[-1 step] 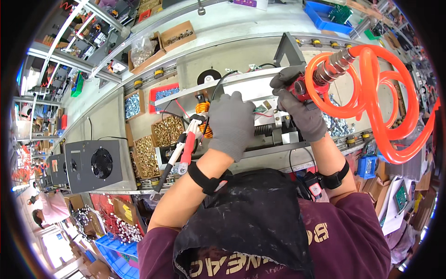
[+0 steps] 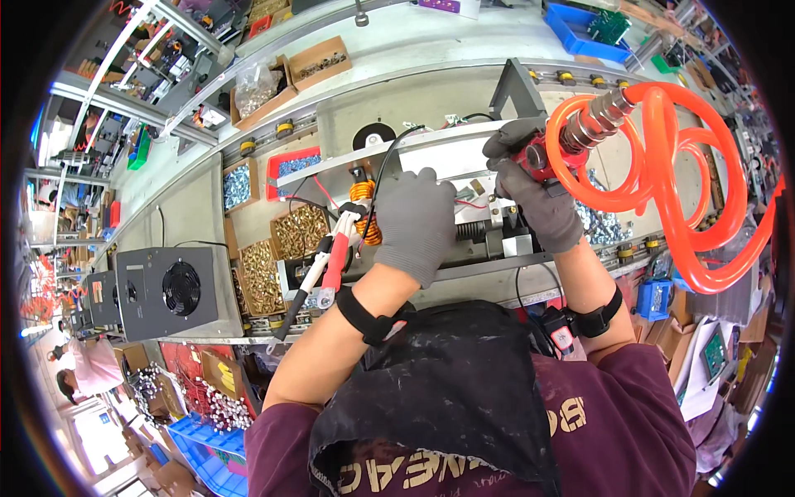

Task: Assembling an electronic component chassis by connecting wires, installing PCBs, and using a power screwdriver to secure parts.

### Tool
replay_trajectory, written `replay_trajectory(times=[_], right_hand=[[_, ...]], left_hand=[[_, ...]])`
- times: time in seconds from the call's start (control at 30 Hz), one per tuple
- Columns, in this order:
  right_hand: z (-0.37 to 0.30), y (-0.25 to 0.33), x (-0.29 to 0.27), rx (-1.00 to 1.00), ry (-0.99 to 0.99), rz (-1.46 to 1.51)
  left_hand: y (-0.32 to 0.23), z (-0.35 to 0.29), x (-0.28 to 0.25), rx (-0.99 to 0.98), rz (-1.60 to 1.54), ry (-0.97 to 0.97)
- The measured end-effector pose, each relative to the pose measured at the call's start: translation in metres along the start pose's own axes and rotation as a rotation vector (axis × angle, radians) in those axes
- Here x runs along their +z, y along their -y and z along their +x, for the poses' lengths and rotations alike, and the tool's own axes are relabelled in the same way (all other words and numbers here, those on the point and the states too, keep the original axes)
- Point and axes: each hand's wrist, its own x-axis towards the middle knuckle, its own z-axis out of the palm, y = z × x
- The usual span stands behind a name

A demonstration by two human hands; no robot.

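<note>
My right hand (image 2: 542,207), in a grey glove, is wrapped round a red air driver (image 2: 538,157). Its metal coupling (image 2: 595,120) joins an orange coiled hose (image 2: 662,157). My left hand (image 2: 416,224), gloved too, is over an open metal chassis (image 2: 464,273). Its fingers curl down and hide their tips and whatever they hold. Next to that hand stands a copper-coloured coil (image 2: 362,214). Red and white thick cables (image 2: 335,253) run out by my left wrist. Between my hands lie small metal blocks (image 2: 495,207) and a thin red wire. The driver's tip is hidden.
Left of the chassis are boxes of brass fasteners (image 2: 261,277) and a red tray (image 2: 281,170) of bluish screws. A black unit with a fan (image 2: 166,294) stands further left. Loose screws (image 2: 603,222) lie at right. A blue bin (image 2: 584,37) stands at the back right.
My left hand's fingers have shifted very slightly at the chassis. The right hand and air driver are almost where they were.
</note>
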Motion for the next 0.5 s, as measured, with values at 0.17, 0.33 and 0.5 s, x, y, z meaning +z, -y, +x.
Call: replay_trajectory(times=[0.17, 0.33, 0.5], right_hand=[[0.002, 0.0, -0.003, -0.045, 0.037, -0.152], [0.0, 0.001, -0.003, -0.126, -0.042, 0.055], [-0.003, 0.005, 0.001, -0.124, 0.003, -0.129]], left_hand=[[-0.003, 0.002, 0.003, -0.228, -0.486, 0.128], [0.009, 0.007, 0.007, -0.405, -0.465, 0.168], [-0.001, -0.013, -0.002, -0.287, -0.338, -0.023]])
